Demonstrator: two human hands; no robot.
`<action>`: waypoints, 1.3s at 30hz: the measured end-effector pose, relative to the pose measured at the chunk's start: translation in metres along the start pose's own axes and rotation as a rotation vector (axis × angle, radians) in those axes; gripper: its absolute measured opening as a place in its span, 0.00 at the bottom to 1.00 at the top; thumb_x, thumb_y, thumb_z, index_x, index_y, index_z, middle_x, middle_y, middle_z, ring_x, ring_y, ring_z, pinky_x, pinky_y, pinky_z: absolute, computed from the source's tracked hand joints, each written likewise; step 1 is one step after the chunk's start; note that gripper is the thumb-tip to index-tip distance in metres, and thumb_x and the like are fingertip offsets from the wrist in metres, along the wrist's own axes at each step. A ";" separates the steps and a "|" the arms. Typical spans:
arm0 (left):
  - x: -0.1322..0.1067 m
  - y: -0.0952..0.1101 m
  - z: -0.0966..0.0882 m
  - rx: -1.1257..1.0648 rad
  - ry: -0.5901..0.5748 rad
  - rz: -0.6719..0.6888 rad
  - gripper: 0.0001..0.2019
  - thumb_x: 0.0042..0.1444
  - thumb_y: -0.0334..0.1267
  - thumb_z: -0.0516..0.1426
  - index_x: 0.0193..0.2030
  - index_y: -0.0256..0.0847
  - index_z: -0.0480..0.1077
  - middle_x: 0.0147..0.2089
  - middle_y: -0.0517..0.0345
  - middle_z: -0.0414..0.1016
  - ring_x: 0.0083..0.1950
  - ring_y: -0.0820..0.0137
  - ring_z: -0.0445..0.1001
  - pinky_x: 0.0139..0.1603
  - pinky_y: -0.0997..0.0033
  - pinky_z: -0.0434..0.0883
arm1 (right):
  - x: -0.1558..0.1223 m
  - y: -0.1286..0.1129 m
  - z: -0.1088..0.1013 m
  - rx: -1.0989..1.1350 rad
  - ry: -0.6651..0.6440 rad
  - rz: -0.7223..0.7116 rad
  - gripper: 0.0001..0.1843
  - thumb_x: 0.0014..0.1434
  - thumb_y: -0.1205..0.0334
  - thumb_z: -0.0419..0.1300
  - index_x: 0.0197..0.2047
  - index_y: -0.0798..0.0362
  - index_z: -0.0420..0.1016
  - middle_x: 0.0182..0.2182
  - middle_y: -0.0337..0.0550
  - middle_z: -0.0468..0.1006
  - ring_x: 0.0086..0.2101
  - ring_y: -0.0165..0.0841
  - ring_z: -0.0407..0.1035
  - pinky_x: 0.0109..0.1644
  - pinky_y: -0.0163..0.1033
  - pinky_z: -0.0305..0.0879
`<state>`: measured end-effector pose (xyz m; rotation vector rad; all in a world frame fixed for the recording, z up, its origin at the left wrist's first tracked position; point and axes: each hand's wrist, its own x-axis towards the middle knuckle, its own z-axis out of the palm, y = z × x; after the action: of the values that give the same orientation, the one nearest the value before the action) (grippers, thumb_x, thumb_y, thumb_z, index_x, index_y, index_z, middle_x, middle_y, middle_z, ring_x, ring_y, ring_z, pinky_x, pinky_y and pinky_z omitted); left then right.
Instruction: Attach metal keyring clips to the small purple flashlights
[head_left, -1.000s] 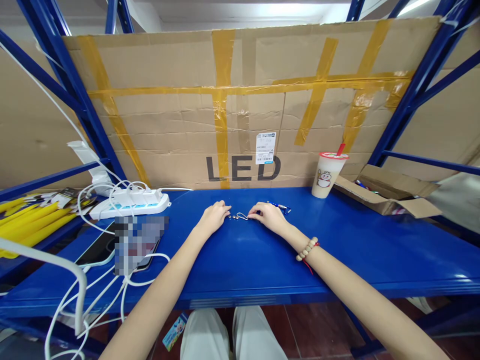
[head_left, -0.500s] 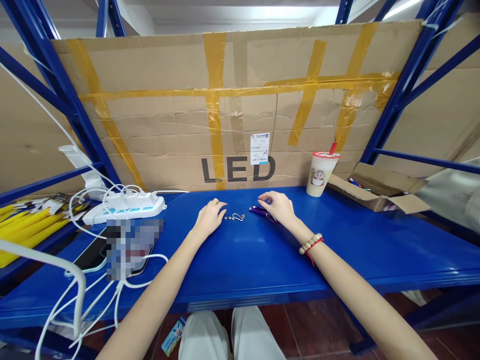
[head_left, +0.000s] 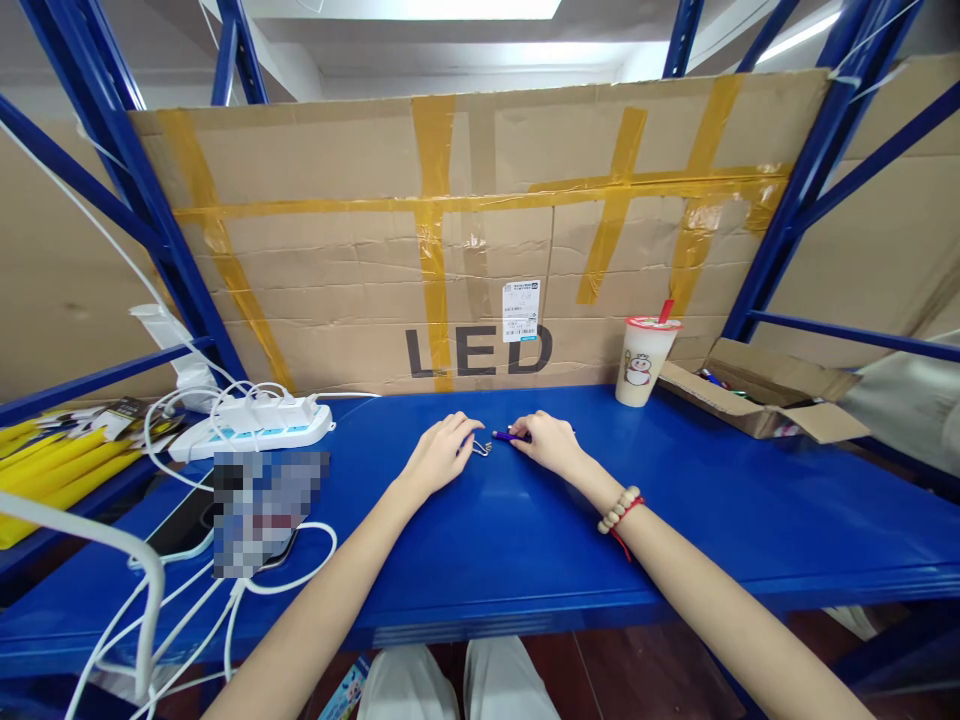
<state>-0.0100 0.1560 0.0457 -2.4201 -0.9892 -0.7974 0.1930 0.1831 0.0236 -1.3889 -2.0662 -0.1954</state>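
My right hand [head_left: 549,443] is closed around a slim purple pen-like piece [head_left: 502,436]. One end of it sticks out to the left past my fingertips; the rest is mostly hidden by the hand. My left hand [head_left: 441,455] rests low over the blue tabletop with fingers curved and the thumb apart from them. Just right of its fingertips lies a small silver wire clip [head_left: 481,449], near the tip of the purple piece. Whatever lies under my left palm is hidden.
At the left are a white power strip [head_left: 251,428] with tangled cables, phones [head_left: 184,520] and yellow packets [head_left: 67,465]. A drink cup [head_left: 645,365] and an open cardboard box [head_left: 761,410] stand at the back right. A taped cardboard sheet [head_left: 345,290] rises behind the blue table [head_left: 480,560].
My right hand has closed on the purple piece, which lay under its fingers before. My left hand has moved right, over the small silver parts, covering some. The view has tilted up slightly.
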 end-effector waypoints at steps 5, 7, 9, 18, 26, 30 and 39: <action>0.000 0.005 0.000 -0.072 0.058 -0.079 0.13 0.60 0.34 0.45 0.49 0.41 0.64 0.41 0.54 0.70 0.44 0.68 0.68 0.48 0.67 0.65 | 0.006 0.001 0.007 0.229 0.221 -0.038 0.09 0.56 0.63 0.57 0.39 0.54 0.74 0.35 0.46 0.77 0.38 0.38 0.69 0.43 0.45 0.64; 0.000 0.005 -0.001 -0.134 0.107 -0.145 0.12 0.60 0.36 0.45 0.47 0.41 0.63 0.39 0.55 0.69 0.41 0.70 0.69 0.45 0.70 0.66 | 0.010 0.001 0.011 0.486 0.330 0.007 0.11 0.57 0.61 0.55 0.42 0.55 0.73 0.36 0.47 0.76 0.34 0.35 0.70 0.41 0.43 0.67; 0.000 0.005 -0.001 -0.198 0.141 -0.213 0.11 0.60 0.37 0.45 0.46 0.41 0.63 0.38 0.57 0.68 0.38 0.72 0.69 0.41 0.73 0.66 | 0.014 -0.001 0.013 0.792 0.327 0.085 0.14 0.57 0.57 0.55 0.44 0.56 0.71 0.37 0.48 0.75 0.31 0.33 0.71 0.34 0.40 0.70; -0.001 0.006 0.002 -0.266 0.106 -0.267 0.10 0.61 0.38 0.44 0.45 0.43 0.62 0.37 0.59 0.69 0.38 0.72 0.69 0.41 0.73 0.65 | 0.008 -0.020 0.007 1.360 0.172 0.199 0.24 0.54 0.49 0.56 0.51 0.51 0.61 0.44 0.47 0.70 0.28 0.29 0.72 0.20 0.30 0.68; -0.001 0.004 0.004 -0.026 0.172 -0.004 0.20 0.59 0.35 0.48 0.59 0.41 0.56 0.54 0.49 0.61 0.54 0.65 0.63 0.52 0.66 0.63 | 0.002 -0.030 0.007 1.175 -0.033 0.053 0.23 0.45 0.54 0.65 0.42 0.59 0.72 0.30 0.43 0.75 0.18 0.22 0.63 0.15 0.27 0.56; -0.002 0.001 0.005 0.077 0.114 0.085 0.17 0.58 0.32 0.49 0.54 0.41 0.63 0.53 0.49 0.64 0.55 0.64 0.61 0.53 0.62 0.60 | 0.002 -0.028 0.010 1.164 -0.097 -0.029 0.21 0.45 0.53 0.65 0.37 0.60 0.75 0.22 0.39 0.73 0.19 0.23 0.62 0.18 0.28 0.59; 0.001 0.003 -0.003 0.003 -0.054 -0.085 0.10 0.61 0.37 0.49 0.42 0.39 0.71 0.38 0.56 0.73 0.40 0.71 0.70 0.44 0.70 0.64 | 0.008 -0.020 0.019 1.222 -0.107 -0.052 0.21 0.45 0.51 0.64 0.37 0.59 0.77 0.30 0.46 0.77 0.31 0.31 0.71 0.31 0.34 0.69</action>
<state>-0.0082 0.1530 0.0485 -2.4230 -1.1197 -0.7617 0.1658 0.1891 0.0177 -0.5617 -1.7089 0.9785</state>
